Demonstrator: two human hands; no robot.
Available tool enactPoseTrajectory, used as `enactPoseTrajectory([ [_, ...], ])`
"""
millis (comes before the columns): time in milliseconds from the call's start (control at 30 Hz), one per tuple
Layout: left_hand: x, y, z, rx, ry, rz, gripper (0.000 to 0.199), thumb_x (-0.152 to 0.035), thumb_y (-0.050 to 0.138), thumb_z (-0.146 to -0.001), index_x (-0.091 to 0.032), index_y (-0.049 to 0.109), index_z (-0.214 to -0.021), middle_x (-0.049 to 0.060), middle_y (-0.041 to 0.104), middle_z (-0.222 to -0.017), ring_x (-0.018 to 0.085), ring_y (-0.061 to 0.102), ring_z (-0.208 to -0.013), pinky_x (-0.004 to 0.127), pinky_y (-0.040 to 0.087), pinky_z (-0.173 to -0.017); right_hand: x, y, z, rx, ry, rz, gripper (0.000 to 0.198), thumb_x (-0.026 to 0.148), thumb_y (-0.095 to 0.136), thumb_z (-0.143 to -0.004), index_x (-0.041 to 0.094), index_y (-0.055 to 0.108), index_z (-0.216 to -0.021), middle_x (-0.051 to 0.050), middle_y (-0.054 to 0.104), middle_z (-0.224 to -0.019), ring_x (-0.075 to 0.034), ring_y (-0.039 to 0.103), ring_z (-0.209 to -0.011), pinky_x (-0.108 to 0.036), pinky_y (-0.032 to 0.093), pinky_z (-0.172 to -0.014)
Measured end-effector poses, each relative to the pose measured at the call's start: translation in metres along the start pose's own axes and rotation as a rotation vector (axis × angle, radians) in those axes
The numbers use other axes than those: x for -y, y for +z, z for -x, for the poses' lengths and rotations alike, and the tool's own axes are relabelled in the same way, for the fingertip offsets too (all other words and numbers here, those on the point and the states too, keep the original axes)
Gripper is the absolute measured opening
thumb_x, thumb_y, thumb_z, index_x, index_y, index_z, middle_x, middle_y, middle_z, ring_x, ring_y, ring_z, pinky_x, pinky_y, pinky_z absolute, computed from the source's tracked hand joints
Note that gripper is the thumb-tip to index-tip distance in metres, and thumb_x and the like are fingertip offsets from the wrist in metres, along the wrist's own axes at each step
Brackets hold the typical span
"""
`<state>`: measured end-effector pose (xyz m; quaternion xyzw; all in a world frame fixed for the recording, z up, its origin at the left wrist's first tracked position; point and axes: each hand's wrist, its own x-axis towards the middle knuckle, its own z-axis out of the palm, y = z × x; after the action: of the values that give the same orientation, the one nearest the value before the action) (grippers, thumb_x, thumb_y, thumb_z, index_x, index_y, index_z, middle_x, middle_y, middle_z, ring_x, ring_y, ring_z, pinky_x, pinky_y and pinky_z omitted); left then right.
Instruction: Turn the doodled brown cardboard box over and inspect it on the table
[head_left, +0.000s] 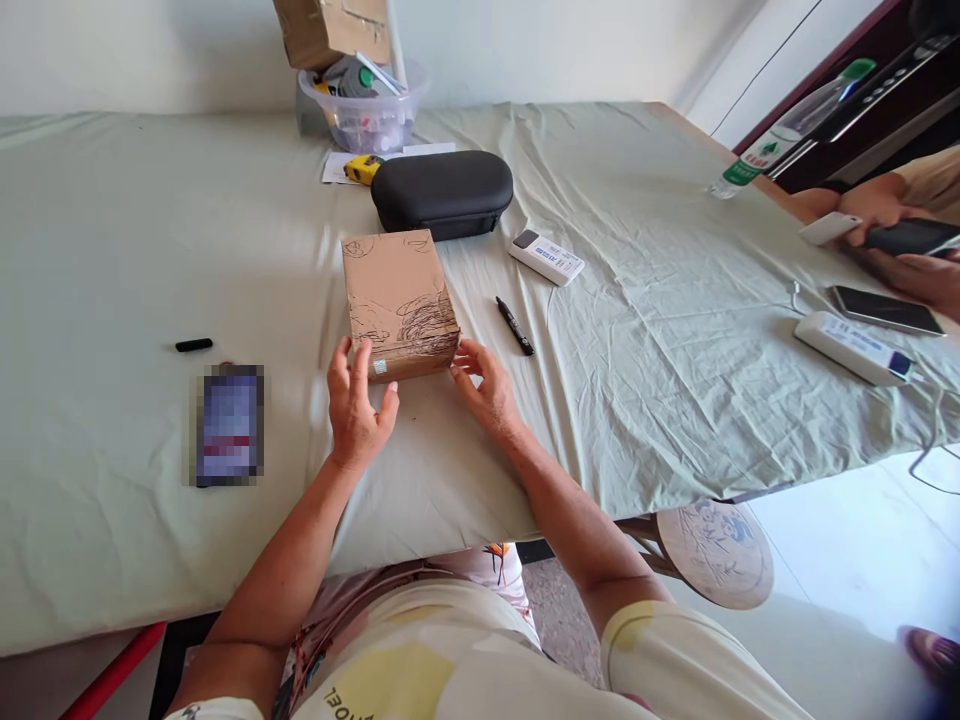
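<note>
The left hand (357,412) and right hand (486,388) — both grips loosely spread — are at the near corners of a scribbled, brown cardboard box (394,275) on the green-clothed bench (187,230).

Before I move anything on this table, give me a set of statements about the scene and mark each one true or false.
1. The left hand is at the near left corner of the scribbled cardboard box. True.
2. The black marker lies to the left of the cardboard box. False: the black marker lies to its right.
3. The black hard case is farther from the person than the cardboard box. True.
4. The plastic bottle has a red cap. False: its cap is green.
5. The yellow tape measure is by the left end of the hard case. True.
6. The right hand holds the black marker. False: it is at the cardboard box's near right corner.
</note>
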<state>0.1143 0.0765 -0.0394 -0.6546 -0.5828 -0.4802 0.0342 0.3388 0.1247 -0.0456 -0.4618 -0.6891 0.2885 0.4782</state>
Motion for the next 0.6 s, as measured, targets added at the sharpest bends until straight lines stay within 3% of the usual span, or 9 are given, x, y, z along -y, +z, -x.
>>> enactPoseTrajectory([
  [200,0.002,0.0,0.001,-0.036,0.001,-0.036,0.056,-0.04,0.064,-0.099,-0.019,0.057,-0.151,0.023,0.042,-0.168,0.036,0.045,-0.157,0.052,0.042,-0.125,0.007,0.003,0.004,0.081,-0.051,-0.053,0.029,0.043,0.061,-0.101,0.022,0.065,-0.12,-0.008,0.075,-0.113,-0.013,0.074,-0.084,-0.028,0.062,-0.074],
  [367,-0.003,-0.002,0.002,-0.011,-0.006,-0.118,0.06,-0.033,0.069,-0.094,-0.022,0.06,-0.152,0.021,0.025,-0.179,0.044,0.021,-0.167,0.067,0.018,-0.132,0.012,0.005,0.006,0.123,-0.104,-0.053,0.026,0.039,0.062,-0.102,0.021,0.066,-0.12,-0.008,0.076,-0.111,-0.012,0.072,-0.078,-0.026,0.062,-0.071],
  [467,-0.01,-0.001,0.003,0.016,0.055,-0.118,0.062,-0.031,0.069,-0.095,-0.024,0.057,-0.155,0.02,0.03,-0.177,0.043,0.019,-0.168,0.068,0.013,-0.133,0.016,0.005,0.007,0.178,-0.147,-0.053,0.028,0.039,0.059,-0.104,0.021,0.066,-0.124,-0.01,0.076,-0.117,-0.013,0.074,-0.084,-0.027,0.064,-0.074],
  [600,-0.018,0.001,0.007,0.039,0.16,-0.09,0.061,-0.031,0.069,-0.096,-0.023,0.057,-0.155,0.021,0.039,-0.173,0.043,0.018,-0.169,0.065,0.017,-0.133,0.018,0.008,0.011,0.266,-0.215,-0.051,0.035,0.037,0.057,-0.106,0.021,0.063,-0.136,-0.009,0.078,-0.115,-0.013,0.073,-0.084,-0.028,0.064,-0.076],
])
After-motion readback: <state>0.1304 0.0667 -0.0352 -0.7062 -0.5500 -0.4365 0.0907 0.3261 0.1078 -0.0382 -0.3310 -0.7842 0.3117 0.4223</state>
